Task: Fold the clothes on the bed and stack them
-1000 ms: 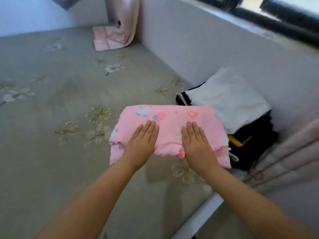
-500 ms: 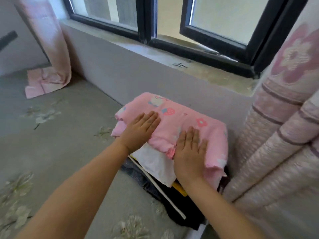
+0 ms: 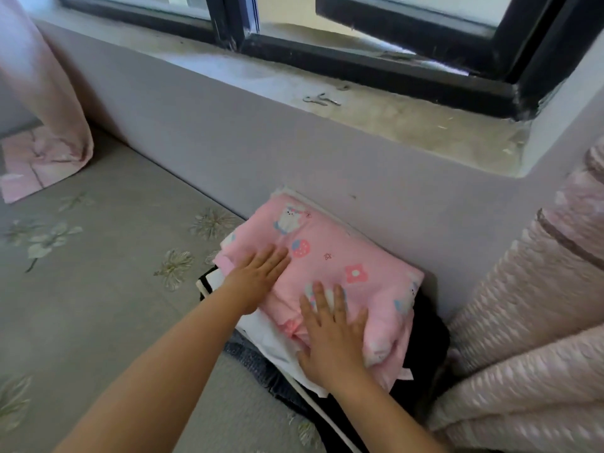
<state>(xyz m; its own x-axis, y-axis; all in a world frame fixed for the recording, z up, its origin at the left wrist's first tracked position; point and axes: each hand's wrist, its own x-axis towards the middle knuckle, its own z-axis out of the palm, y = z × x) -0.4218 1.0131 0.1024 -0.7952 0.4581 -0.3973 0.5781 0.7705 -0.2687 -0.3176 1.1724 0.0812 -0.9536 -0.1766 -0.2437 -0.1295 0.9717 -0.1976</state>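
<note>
Head view: folded pink garment set on top of the stack, both hands flat on it.

The pink printed garment (image 3: 343,273) lies folded on the stack of clothes (image 3: 271,341), white and dark layers showing beneath its near edge; the left hand (image 3: 258,282) and right hand (image 3: 333,341) lie apart, fingers straight, pressing down on its near side and clamping nothing. Judging from this, the piece is folded and stacked, and only squaring it up remains; a pink cloth (image 3: 36,165) lies on the bed (image 3: 98,289) far beyond the left hand under a curtain (image 3: 42,93), and I cannot tell whether it counts as laundry. Just beyond the fingertips the stack butts against the wall (image 3: 294,158), and a rolled quilt (image 3: 523,322) crowds close by the right hand; open bed lies only to the left.
</note>
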